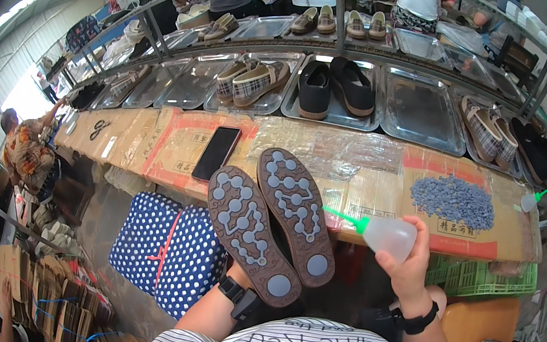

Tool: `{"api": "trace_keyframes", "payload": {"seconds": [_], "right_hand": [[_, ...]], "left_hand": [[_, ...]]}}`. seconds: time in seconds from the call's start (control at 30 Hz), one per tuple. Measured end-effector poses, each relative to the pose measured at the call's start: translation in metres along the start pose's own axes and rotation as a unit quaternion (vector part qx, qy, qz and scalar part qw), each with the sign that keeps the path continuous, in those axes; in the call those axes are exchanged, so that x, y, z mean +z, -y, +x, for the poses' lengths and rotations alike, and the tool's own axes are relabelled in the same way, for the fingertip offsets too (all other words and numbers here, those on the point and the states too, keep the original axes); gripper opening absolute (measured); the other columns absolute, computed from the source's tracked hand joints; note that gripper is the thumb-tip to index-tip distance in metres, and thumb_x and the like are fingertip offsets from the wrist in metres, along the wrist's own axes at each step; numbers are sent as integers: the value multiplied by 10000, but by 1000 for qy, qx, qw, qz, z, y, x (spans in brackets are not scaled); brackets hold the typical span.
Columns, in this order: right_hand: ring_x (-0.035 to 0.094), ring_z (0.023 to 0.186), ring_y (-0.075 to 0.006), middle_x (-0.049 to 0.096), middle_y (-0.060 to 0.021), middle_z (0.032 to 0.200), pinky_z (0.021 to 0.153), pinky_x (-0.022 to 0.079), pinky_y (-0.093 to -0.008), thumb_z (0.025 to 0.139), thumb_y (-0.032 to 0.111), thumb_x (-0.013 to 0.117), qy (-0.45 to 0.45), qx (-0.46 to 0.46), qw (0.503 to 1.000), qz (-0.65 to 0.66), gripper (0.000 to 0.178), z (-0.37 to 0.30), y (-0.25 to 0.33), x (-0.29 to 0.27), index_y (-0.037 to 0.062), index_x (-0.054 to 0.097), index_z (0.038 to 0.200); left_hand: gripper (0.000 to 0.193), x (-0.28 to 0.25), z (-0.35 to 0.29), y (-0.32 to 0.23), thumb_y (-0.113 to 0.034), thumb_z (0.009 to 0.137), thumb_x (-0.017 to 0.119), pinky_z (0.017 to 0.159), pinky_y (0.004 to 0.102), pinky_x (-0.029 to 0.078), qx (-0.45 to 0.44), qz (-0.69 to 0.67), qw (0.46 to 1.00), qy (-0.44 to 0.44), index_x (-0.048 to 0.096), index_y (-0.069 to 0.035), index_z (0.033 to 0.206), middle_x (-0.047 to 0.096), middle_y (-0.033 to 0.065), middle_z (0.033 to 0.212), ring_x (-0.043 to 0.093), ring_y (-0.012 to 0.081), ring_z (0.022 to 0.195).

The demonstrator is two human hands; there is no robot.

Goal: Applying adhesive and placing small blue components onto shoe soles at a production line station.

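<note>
My left hand is mostly hidden behind a pair of shoes, which it holds up with the soles toward me. The left shoe and the right shoe have brown soles with raised grey-blue dots and bars. My right hand grips a translucent squeeze bottle with a green cap, thumb and fingers wrapped round it. Its thin green nozzle points left, with the tip close to the right shoe's sole edge. Spread on the cardboard-covered bench is a pile of small grey-blue pieces.
A black phone lies on the bench. Behind stand metal trays, several holding black or plaid shoes. A second green-tipped bottle is at the far right. A polka-dot bag sits at lower left, a green crate under the bench. Other people work beyond.
</note>
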State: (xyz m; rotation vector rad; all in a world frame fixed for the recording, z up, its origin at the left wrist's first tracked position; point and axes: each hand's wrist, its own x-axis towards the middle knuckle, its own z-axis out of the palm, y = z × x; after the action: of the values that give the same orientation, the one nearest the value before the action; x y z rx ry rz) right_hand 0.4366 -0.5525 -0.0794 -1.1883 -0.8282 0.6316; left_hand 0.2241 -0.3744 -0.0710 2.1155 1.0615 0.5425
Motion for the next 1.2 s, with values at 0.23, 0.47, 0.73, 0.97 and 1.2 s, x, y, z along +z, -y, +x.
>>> {"api": "trace_keyframes", "payload": {"seconds": [0.23, 0.47, 0.73, 0.97, 1.2], "right_hand": [[661, 1024, -171, 630, -108, 1149, 885, 547, -306, 737, 79, 876, 57, -72, 989, -119, 754, -20, -7, -6, 12, 436, 1345], [668, 982, -186, 628, -125, 1135, 849, 559, -313, 702, 92, 899, 57, -100, 973, -201, 741, -20, -8, -10, 3, 488, 1312], [677, 929, -269, 634, -160, 1100, 814, 553, -346, 683, 108, 904, 55, -142, 951, -267, 699, -19, 4, -11, 17, 525, 1263], [664, 974, -193, 644, -122, 1123, 834, 553, -327, 728, 117, 890, 77, -75, 975, -192, 673, -20, 0, -17, 14, 518, 1280], [635, 1049, -154, 629, -80, 1154, 916, 531, -313, 793, 75, 839, 53, 73, 992, 92, 673, -17, -7, -8, 12, 461, 1346]], "left_hand": [[258, 5, 5, 9, -239, 953, 611, 660, 408, 535, -13, -20, 1000, 10, 718, -11, 894, 686, 188, 784, 671, 335, 706], [255, 9, -6, 12, -242, 951, 612, 668, 408, 532, -16, -25, 999, 11, 716, -15, 898, 685, 183, 793, 668, 331, 716], [251, 13, -7, 12, -246, 949, 613, 676, 408, 529, -11, -27, 999, 16, 714, -20, 903, 684, 178, 803, 666, 327, 729], [248, 12, -10, 14, -249, 947, 613, 684, 408, 527, -8, -28, 999, 18, 712, -25, 908, 684, 173, 811, 663, 324, 739], [245, 14, -12, 14, -252, 945, 614, 691, 408, 524, -13, -26, 999, 14, 711, -29, 912, 683, 168, 820, 661, 321, 750]]}}
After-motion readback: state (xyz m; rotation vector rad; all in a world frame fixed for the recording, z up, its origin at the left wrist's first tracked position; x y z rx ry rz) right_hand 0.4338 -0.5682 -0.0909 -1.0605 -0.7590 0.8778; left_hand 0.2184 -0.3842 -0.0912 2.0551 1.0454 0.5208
